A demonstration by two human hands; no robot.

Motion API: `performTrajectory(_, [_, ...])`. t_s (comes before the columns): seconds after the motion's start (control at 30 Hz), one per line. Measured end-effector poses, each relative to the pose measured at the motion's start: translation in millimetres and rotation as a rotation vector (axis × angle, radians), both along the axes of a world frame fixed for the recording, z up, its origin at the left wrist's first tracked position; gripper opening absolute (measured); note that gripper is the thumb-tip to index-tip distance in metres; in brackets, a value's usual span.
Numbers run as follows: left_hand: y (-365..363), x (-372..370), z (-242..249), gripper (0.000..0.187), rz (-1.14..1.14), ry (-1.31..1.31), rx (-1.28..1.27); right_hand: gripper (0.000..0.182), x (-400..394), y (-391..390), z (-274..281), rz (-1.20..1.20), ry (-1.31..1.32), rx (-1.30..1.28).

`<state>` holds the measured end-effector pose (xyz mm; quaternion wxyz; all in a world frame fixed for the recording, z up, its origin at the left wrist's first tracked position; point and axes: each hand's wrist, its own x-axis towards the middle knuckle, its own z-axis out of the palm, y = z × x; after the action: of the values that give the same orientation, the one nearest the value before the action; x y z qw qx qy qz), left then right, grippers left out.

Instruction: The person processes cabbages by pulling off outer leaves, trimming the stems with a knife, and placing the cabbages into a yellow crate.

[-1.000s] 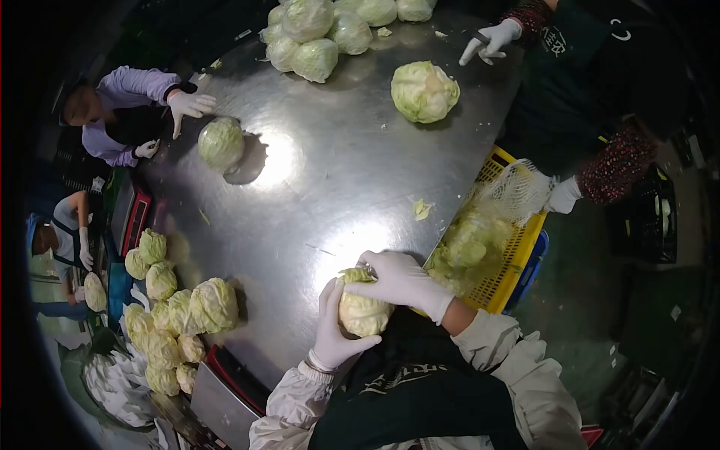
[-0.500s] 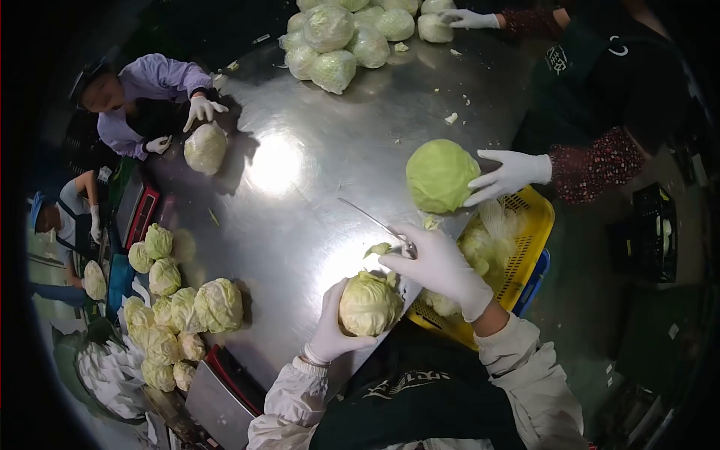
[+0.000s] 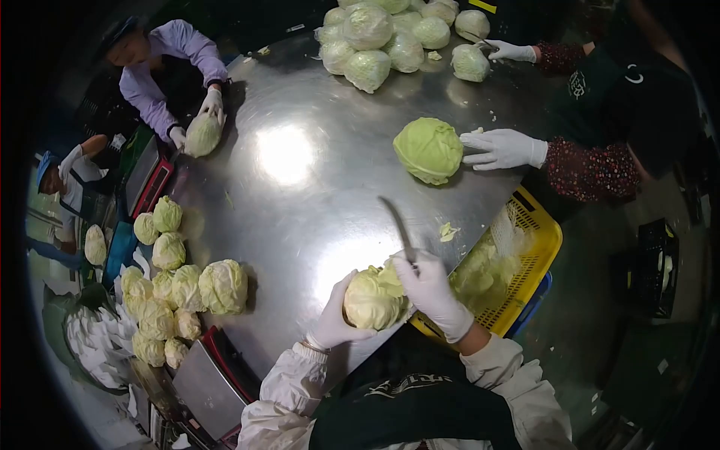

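A pale cabbage (image 3: 371, 301) rests near the steel table's front edge, its outer leaves wrinkled. My left hand (image 3: 335, 321), in a white glove, is wrapped round its left side and underneath. A knife (image 3: 397, 219) is gripped in my gloved right hand (image 3: 435, 294), its blade pointing away over the table. The thumb side of that hand presses at a leaf on the cabbage's upper right; part of the knife's handle is hidden by the fingers. A torn leaf scrap (image 3: 448, 232) lies just beyond my right hand.
A yellow basket (image 3: 550, 240) holding leaves stands right of me. Across the steel table (image 3: 300, 217), a co-worker's gloved hand (image 3: 506, 149) is by a green cabbage (image 3: 429, 151). Several cabbages (image 3: 223, 287) and a scale (image 3: 214, 390) are left; wrapped cabbages (image 3: 367, 71) are piled at the back.
My right hand has moved down and closer to the cabbage, and the knife blade has swung more upright. The co-worker's green cabbage has turned. The person at far left now grips a cabbage with both hands.
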<state>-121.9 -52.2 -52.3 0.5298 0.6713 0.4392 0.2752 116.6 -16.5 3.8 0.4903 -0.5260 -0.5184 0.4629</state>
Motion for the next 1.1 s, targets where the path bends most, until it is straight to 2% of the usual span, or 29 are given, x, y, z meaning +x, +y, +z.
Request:
performTrajectory(0.07, [5.2,-3.3,8.2,0.115,0.133,-0.371,-0.355,0.018,17.4,0.1,46.5,0.02,0.022,-0.05])
performTrajectory(0.1, [4.8,-7.0,9.8,0.115,0.149,-0.373,-0.34,0.016,29.2,4.1,57.3,0.025,0.048,-0.089])
performTrajectory(0.17, [8.8,-17.9,15.3,0.099,0.242,-0.739,-0.721,0.017,52.1,8.7,39.5,0.068,-0.288,0.1])
performTrajectory(0.2, [2.5,-27.8,8.4,0.09,0.312,-0.797,-0.822,0.018,61.3,5.1,25.6,0.07,-0.334,0.099])
performTrajectory(0.23, [-1.1,-33.0,13.7,0.09,0.346,-0.807,-0.79,0.022,68.7,-2.7,8.7,0.079,-0.377,0.097])
performTrajectory(0.3, [-8.4,-44.2,28.8,0.088,0.381,-1.079,-0.846,0.033,76.1,-21.5,-22.9,0.037,-0.382,0.156])
performTrajectory(0.37, [-15.0,-69.6,49.9,0.088,0.422,-1.104,-0.767,0.039,68.0,-46.4,-4.5,-0.051,-0.122,-0.26])
performTrajectory(0.43, [-24.3,-99.8,76.0,0.089,0.483,-1.142,-0.643,0.036,64.9,-65.7,-28.8,-0.083,0.072,-0.423])
performTrajectory(0.5, [-34.7,-138.7,98.2,0.09,0.619,-1.15,-0.532,0.038,47.2,-89.0,-44.3,-0.139,0.274,-0.444])
performTrajectory(0.57, [-40.7,-175.1,130.8,0.09,0.737,-1.153,-0.357,0.037,33.1,-114.6,-58.7,-0.017,0.392,-0.515])
performTrajectory(0.63, [-49.0,-221.0,149.8,0.087,0.927,-0.998,-0.17,0.025,18.7,-117.7,-31.5,0.213,0.304,-0.735])
performTrajectory(0.7, [-53.6,-278.1,160.7,0.083,1.095,-0.829,0.016,0.019,1.5,-129.6,-23.1,0.406,0.024,-0.328])
performTrajectory(0.77, [-54.7,-331.4,163.0,0.085,1.457,-0.474,0.302,0.021,-11.1,-116.4,-8.2,0.326,0.302,-0.904])
performTrajectory(0.8, [-57.3,-370.8,153.7,0.089,1.529,-0.287,0.469,0.021,-14.5,-115.4,-11.0,0.322,0.3,-0.897])
performTrajectory(0.9, [-74.1,-482.2,138.7,0.098,1.722,0.199,0.834,0.024,-18.0,-121.6,-27.3,0.604,-0.008,-0.549])
performTrajectory(0.97, [-88.8,-520.3,140.7,0.1,1.939,0.419,0.883,0.024,-29.4,-118.1,-15.5,0.609,-0.058,-0.51])
performTrajectory(1.1, [-128.1,-555.9,126.2,0.104,2.026,0.474,0.881,0.024,-42.7,-118.3,-19.7,0.594,-0.123,-0.485])
